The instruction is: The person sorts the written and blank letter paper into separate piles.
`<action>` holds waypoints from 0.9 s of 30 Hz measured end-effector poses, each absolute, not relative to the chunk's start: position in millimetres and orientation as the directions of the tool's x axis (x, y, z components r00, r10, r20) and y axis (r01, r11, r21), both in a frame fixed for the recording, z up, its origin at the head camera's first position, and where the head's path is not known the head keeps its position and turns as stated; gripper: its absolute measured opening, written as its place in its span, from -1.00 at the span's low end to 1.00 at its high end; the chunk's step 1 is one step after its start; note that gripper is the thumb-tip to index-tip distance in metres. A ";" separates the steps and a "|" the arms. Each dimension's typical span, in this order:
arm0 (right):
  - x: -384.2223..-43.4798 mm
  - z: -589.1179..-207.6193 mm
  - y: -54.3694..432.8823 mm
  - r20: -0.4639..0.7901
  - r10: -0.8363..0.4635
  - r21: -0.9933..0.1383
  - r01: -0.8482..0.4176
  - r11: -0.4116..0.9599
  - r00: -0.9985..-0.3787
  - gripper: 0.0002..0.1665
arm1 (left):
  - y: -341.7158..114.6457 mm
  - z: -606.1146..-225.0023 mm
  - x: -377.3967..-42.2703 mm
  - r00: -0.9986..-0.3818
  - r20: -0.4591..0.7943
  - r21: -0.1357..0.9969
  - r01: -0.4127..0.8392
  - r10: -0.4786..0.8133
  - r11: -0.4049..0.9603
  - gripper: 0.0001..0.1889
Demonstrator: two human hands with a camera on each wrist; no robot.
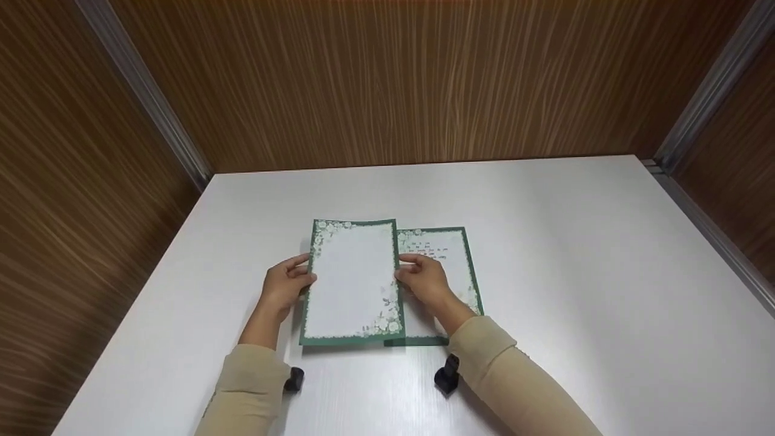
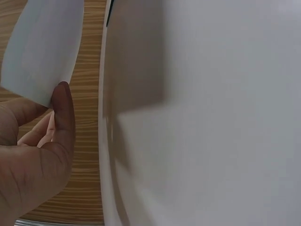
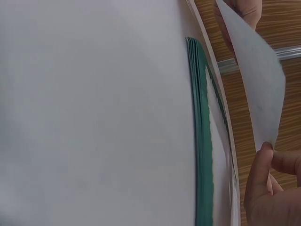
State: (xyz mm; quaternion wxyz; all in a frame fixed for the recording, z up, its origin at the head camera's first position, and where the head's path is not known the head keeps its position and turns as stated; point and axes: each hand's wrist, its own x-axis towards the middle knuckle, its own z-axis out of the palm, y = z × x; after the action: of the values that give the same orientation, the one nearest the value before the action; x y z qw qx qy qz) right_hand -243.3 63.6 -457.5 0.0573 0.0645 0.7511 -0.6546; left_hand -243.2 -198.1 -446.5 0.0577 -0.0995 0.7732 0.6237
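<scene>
A sheet of paper (image 1: 351, 281) with a green border, white flowers in two corners and a blank white middle is held up off the table. My left hand (image 1: 286, 284) pinches its left edge between thumb and fingers. On the opposite edge, my right hand (image 1: 428, 281) pinches it the same way. Both wrist views show the pale back of the sheet (image 2: 47, 52), bowed between the hands. Beneath and to the right lies a stack of matching sheets (image 1: 463, 266), the top one bearing a few handwritten-looking lines. The held sheet and right arm hide part of it.
A white table (image 1: 575, 242) extends around the sheets, with wood-grain panels (image 1: 387, 79) at its back and sides. Black pieces (image 1: 447, 378) show at both sleeve cuffs. In the right wrist view, the stack's green edges (image 3: 203, 141) fan slightly.
</scene>
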 end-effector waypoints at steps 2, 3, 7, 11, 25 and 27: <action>-242.6 -457.5 60.0 -0.165 0.009 -0.979 0.165 0.123 -0.986 -0.58 | -202.5 -446.1 -242.1 -0.973 -0.216 0.950 -0.230 -0.084 0.212 -0.48; -242.5 -457.7 58.2 -0.165 0.003 -0.979 0.164 0.120 -0.986 -0.58 | -204.7 -445.8 -241.5 -0.972 -0.218 0.949 -0.231 -0.085 0.216 -0.48; -243.9 -458.4 51.3 -0.182 -0.005 -0.975 0.180 0.128 -0.983 -0.57 | -212.1 -443.9 -240.3 -0.969 -0.230 0.942 -0.244 -0.086 0.230 -0.47; -245.4 -458.1 44.2 -0.215 -0.007 -0.966 0.212 0.149 -0.977 -0.55 | -218.7 -441.9 -238.4 -0.967 -0.240 0.941 -0.252 -0.081 0.224 -0.46; -244.1 -457.3 32.0 -0.237 -0.060 -0.954 0.220 0.202 -0.970 -0.48 | -230.1 -443.5 -236.2 -0.960 -0.257 0.926 -0.279 -0.115 0.256 -0.46; -244.2 -458.2 31.8 -0.238 -0.071 -0.954 0.220 0.205 -0.969 -0.46 | -230.5 -445.4 -236.2 -0.959 -0.255 0.921 -0.280 -0.125 0.270 -0.46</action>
State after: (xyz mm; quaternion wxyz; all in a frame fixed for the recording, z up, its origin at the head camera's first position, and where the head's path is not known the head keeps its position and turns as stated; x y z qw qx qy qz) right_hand -244.2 31.8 -458.2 0.1156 0.0486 0.7674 -0.6288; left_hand -236.2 -230.5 -445.4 0.0657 -0.1277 0.7942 0.5905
